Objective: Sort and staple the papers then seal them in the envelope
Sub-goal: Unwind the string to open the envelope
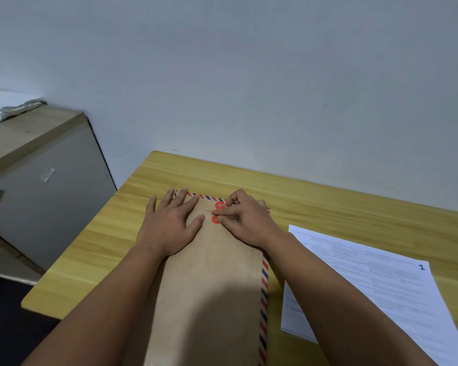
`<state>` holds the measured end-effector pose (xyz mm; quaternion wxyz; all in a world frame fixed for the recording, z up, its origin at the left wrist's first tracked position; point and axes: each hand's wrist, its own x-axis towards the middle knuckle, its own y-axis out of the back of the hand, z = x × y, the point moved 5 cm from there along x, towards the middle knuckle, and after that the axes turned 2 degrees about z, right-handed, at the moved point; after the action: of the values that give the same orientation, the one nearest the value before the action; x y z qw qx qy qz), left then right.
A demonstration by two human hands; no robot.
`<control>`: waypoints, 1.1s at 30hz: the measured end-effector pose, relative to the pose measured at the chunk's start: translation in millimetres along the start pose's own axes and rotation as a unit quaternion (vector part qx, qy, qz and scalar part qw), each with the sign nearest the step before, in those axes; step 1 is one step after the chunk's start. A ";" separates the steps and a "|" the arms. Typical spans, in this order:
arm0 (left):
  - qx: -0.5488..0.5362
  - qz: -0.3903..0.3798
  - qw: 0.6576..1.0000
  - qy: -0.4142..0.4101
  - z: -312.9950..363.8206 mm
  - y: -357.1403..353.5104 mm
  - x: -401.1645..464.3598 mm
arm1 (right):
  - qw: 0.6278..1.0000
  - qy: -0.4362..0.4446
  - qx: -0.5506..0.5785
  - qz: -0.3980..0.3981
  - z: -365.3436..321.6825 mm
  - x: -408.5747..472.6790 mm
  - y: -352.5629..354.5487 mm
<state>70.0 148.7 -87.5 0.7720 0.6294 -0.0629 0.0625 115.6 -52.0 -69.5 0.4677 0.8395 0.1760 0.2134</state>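
Note:
A brown envelope (212,281) with a red-and-blue striped border lies lengthwise on the wooden table (354,207). Two red closure discs (218,212) sit near its far end. My left hand (171,224) presses flat on the envelope's far left part, fingers spread. My right hand (245,220) rests on the far right part with fingers curled, pinching a thin string at the lower red disc. A stack of printed white papers (376,294), the top sheet marked "1", lies on the table to the right of the envelope.
A grey cabinet (37,186) with a wooden top stands left of the table, with white sheets (6,104) on it. A plain wall rises behind the table. The table's left edge is close to the envelope.

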 end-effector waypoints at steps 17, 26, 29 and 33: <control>0.005 -0.002 1.000 0.002 -1.1 -0.9 0.3 | 0.994 0.070 0.007 0.088 12.9 -35.1 4.9; 0.000 -0.008 1.000 0.002 -0.5 0.5 -0.7 | 1.000 0.010 0.000 0.010 -1.7 -22.3 16.7; 0.002 -0.009 1.000 0.003 -0.5 0.4 -0.5 | 0.994 -0.044 -0.063 -0.075 -13.1 -5.6 22.9; -0.002 -0.006 1.000 0.000 -0.2 0.9 -0.6 | 0.974 -0.060 -0.174 -0.134 -28.0 14.0 21.4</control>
<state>69.3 149.1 -86.8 0.7735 0.6284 -0.0592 0.0579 114.8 -35.9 -35.1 0.6409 0.7252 0.2181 0.1254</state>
